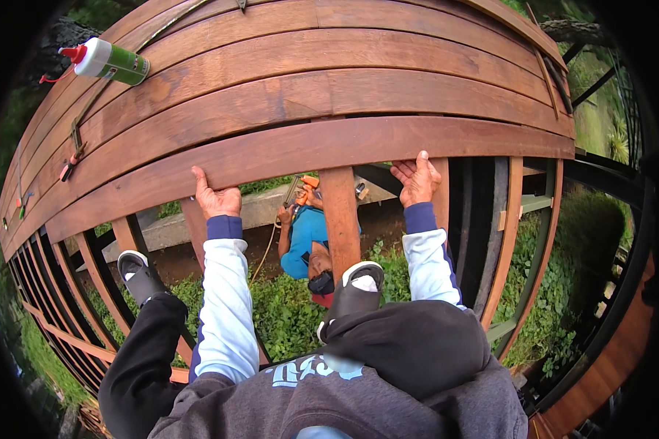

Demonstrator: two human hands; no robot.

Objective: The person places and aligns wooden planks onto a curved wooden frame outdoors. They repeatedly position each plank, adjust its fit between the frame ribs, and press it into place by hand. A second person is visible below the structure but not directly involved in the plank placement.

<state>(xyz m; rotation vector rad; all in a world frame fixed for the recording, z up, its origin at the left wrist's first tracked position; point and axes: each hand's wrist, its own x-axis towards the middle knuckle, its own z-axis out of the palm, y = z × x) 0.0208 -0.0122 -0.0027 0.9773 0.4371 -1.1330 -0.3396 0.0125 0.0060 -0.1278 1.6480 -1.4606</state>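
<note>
Reddish-brown: one board, two hands at its edge, one bottle beyond.

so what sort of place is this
Likely an outdoor wooden deck under construction: planks cover only part of the frame, joists lie bare in front, and green plants show below between them.

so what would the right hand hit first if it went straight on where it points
Most likely the near board: the right hand is right at its edge. Depth is unclear, so it might slide underneath instead.
</note>
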